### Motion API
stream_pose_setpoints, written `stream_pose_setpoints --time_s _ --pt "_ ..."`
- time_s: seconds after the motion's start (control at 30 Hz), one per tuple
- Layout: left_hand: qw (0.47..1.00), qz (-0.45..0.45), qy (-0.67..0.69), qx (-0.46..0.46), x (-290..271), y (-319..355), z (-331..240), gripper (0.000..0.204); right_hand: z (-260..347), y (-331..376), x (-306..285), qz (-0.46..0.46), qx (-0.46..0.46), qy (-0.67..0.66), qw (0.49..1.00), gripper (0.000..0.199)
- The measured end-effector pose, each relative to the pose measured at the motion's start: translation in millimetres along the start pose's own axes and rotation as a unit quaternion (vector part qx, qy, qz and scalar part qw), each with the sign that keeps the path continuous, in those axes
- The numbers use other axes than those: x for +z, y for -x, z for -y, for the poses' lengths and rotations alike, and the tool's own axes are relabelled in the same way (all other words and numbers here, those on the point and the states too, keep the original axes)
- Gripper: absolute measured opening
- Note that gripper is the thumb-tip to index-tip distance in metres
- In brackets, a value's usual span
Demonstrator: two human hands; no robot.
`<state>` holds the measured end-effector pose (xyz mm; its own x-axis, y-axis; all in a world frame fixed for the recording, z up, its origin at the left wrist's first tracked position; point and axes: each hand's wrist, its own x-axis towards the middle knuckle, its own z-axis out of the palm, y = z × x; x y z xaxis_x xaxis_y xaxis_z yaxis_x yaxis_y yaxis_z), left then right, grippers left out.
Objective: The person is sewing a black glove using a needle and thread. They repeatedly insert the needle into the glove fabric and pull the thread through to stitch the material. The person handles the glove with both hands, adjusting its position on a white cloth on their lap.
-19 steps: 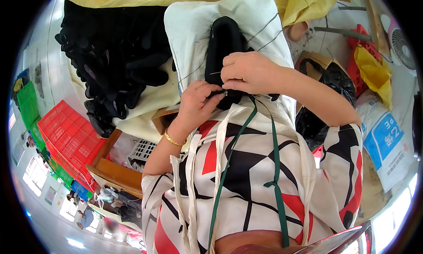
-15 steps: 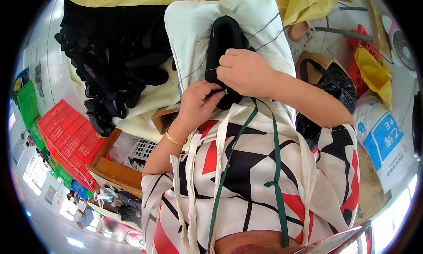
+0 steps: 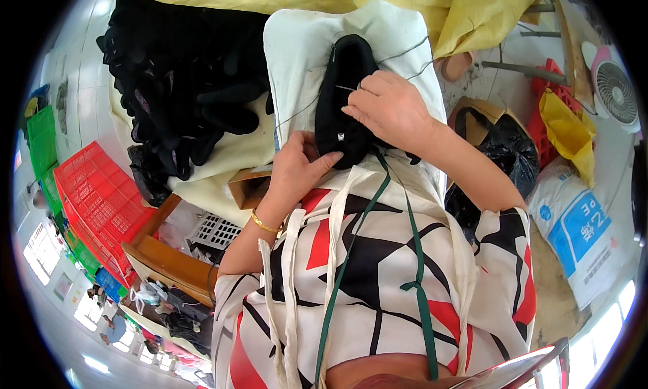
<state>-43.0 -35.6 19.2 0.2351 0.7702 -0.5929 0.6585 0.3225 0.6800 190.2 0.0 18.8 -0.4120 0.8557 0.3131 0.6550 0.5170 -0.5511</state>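
Observation:
A black cloth shoe lies on a white cloth over my lap, its opening away from me. A small shiny ornament sits on its upper, near the toe. My left hand grips the shoe's near left side, thumb on top and fingers partly hidden at its edge. Over the shoe's right side, my right hand is closed in a pinch. From its fingertips a thin, pale needle sticks out to the left across the shoe opening. Thin dark strands cross the cloth on both sides.
A heap of black shoes lies to the left, near a wooden drawer and red crates. On the right are a black plastic bag, a white-and-blue sack and a fan. Yellow sheeting hangs at the far side.
My hands have moved apart: the right has lifted off the ornament and shifted right, and the left has slid down the shoe's side. The ornament now shows fully.

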Motion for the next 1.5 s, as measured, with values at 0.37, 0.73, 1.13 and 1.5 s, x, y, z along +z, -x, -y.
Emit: stream_pose_setpoints --time_s 0.37,0.73,1.13,1.5 --pt "0.948 -0.158 0.199 0.193 -33.0 -16.0 2.2 0.019 -16.0 29.0 -96.2 0.021 -0.049 0.247 0.968 0.008" --pt "0.924 0.162 -0.106 0.331 -119.4 -102.8 -80.6 0.022 -46.6 131.4 -135.2 0.045 0.166 0.353 0.920 0.014" --pt "0.972 -0.109 -0.075 0.194 -68.8 -81.5 -49.5 0.042 -32.9 9.6 -47.3 -0.028 0.224 -0.125 0.966 0.019" --pt "0.884 -0.256 -0.157 0.359 -38.6 -63.5 -21.4 0.022 -15.5 -39.5 37.7 -0.011 0.058 -0.154 0.986 0.028"
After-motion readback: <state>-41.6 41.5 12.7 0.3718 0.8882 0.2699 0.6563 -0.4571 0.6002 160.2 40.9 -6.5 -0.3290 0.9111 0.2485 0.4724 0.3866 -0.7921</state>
